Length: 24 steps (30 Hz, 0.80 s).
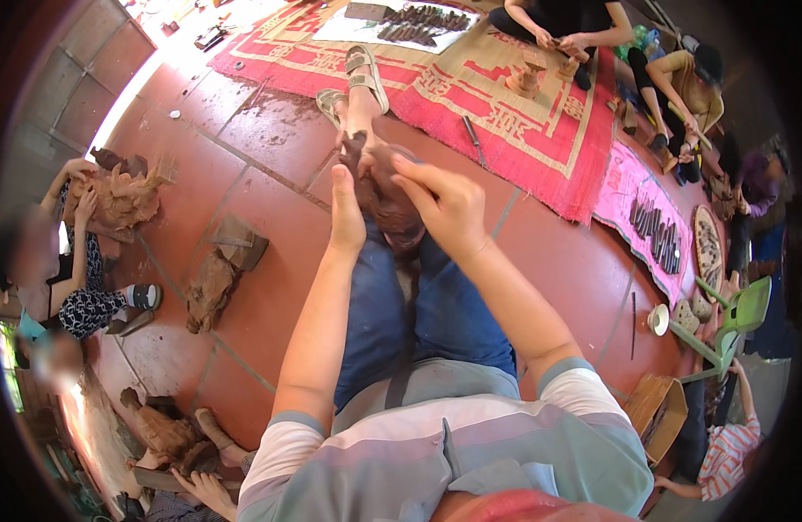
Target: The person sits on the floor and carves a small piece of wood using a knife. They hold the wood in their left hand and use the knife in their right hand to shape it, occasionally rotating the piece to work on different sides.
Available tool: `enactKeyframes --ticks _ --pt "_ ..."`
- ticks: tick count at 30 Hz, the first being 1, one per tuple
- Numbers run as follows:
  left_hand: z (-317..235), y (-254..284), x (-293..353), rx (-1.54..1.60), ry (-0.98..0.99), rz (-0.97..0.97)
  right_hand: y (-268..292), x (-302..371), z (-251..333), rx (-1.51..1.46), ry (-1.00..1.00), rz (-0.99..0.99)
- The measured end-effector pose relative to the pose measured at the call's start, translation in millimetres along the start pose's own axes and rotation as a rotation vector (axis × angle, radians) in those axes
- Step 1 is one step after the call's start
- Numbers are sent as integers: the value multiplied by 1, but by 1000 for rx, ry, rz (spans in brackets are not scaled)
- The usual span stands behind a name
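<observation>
A dark brown carving [390,204], apparently wood, stands between my knees, its upper end leaning toward my sandalled feet. My left hand [347,209] grips its left side, thumb up, with the other fingers hidden behind it. At the right side, my right hand [449,204] is closed, its fingers curled and the index finger and thumb reaching to the carving's surface. Whether something small sits in those fingertips cannot be made out. The lower end of the carving rests near my blue trousers [366,313].
A rough brown carving [211,291] and a block [240,244] lie on the tiles at left. Ahead, a red patterned mat [540,174] holds a chisel-like tool [472,132]. Dark tools lie on a pink cloth [623,187]. A green chair [749,306] and wooden box [671,409] stand right. Other people sit around.
</observation>
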State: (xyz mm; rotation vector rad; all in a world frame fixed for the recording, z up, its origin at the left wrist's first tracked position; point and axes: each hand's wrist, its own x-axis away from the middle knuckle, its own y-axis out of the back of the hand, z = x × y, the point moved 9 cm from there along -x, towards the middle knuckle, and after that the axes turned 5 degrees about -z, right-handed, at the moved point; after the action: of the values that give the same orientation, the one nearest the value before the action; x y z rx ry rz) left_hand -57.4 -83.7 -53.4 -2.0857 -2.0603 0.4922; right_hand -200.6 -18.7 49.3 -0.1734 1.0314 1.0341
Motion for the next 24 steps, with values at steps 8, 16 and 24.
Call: enactKeyframes --ticks 8,16,24 --pt "-1 -19 -1 91 -83 123 11 66 -23 44 -55 132" --pt "-24 -18 0 93 -120 94 -15 22 7 94 -92 142" --pt "-9 -18 4 217 -20 301 -11 60 -14 -59 -203 94"
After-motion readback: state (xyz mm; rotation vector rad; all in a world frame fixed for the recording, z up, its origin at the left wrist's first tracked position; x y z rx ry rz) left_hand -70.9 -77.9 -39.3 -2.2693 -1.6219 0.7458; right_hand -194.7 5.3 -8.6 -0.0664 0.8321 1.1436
